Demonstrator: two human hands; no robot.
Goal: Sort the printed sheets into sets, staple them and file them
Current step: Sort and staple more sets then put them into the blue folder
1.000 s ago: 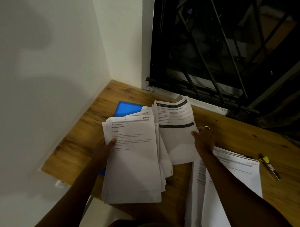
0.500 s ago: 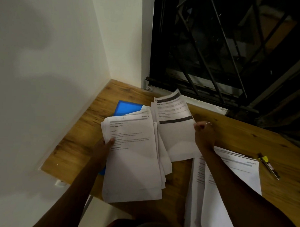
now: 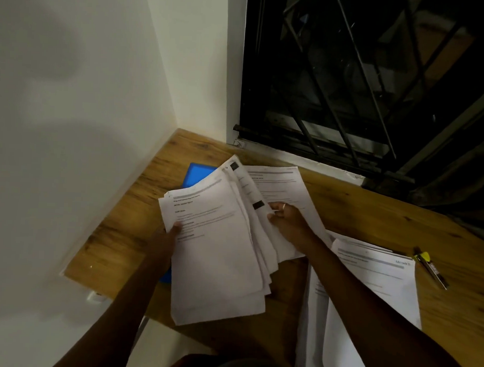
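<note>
Sheets (image 3: 219, 259) of floppy white paper fan out by the wooden table's (image 3: 118, 234) left edge. Left hand (image 3: 164, 241) grips one side, right hand (image 3: 289, 223) pinches the other.

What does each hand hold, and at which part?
Both hold the fanned stack of printed sheets: the left hand grips its left edge, the right hand pinches its right edge.

The right hand (image 3: 287, 219) has swung the black-barred sheet (image 3: 246, 189) over against the stack (image 3: 216, 253) (it lay nearly flat a second ago), uncovering another printed sheet (image 3: 279, 184) beneath. The left hand (image 3: 164, 242) has turned the stack slightly anticlockwise.
</note>
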